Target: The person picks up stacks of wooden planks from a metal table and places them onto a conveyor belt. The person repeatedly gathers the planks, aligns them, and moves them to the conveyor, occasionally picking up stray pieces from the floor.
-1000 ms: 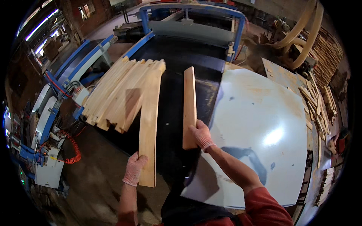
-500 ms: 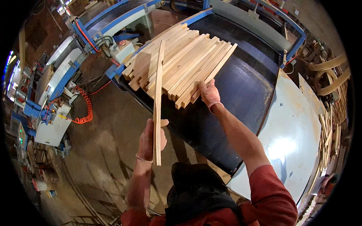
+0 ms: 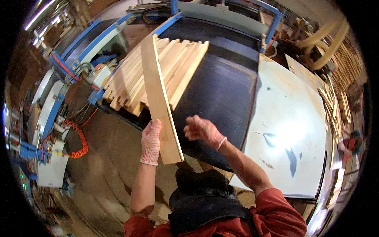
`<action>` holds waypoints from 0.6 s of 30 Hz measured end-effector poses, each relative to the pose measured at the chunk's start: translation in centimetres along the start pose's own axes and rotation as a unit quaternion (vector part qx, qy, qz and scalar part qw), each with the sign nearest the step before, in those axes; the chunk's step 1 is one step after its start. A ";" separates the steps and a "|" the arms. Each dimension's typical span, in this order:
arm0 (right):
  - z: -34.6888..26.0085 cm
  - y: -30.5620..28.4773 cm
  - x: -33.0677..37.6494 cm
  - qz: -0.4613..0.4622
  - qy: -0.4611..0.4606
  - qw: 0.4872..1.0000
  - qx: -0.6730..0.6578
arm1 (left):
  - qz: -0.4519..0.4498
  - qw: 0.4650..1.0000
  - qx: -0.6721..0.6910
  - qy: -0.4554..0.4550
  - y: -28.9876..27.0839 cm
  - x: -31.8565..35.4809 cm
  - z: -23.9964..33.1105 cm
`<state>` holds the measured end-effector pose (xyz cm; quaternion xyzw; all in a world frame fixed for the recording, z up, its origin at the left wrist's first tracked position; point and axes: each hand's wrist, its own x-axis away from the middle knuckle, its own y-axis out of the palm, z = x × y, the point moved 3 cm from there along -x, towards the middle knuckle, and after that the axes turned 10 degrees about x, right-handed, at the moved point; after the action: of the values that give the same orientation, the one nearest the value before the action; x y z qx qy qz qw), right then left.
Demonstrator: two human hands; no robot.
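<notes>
Left hand (image 3: 151, 142), gloved, closed around the near end of a long wooden board (image 3: 158, 94), holding it raised and slanting away over the stack of wooden slats (image 3: 158, 75) on the black conveyor belt (image 3: 221, 87). Right hand (image 3: 202, 131), gloved, just right of the board, fingers loosely curled, holding nothing. White sheet panel (image 3: 292, 130) farther right. Orange coiled hose (image 3: 79, 142) at left.

Dusty brown workshop floor (image 3: 106, 158), blue-framed machine (image 3: 221, 15), pale sheet-metal table (image 3: 292, 130), orange coiled hose (image 3: 79, 138).
</notes>
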<state>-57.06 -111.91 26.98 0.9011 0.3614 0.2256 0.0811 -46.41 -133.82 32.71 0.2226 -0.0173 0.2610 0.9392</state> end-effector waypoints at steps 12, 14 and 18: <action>2.5 -1.3 20.5 0.019 -0.133 0.961 -0.241 | -0.295 0.926 0.151 -0.180 18.5 6.7 -7.7; 6.1 -2.5 23.2 0.035 -0.138 0.946 -0.292 | -0.346 0.857 0.211 -0.319 22.2 9.0 -9.7; 9.2 -3.7 26.5 0.025 -0.190 0.916 -0.351 | -0.396 0.773 0.231 -0.440 24.6 10.6 -16.0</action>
<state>-38.18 -90.80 26.88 0.8491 0.2141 0.1649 0.4538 -50.84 -103.09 29.92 0.5102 -0.2780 -0.2639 0.7699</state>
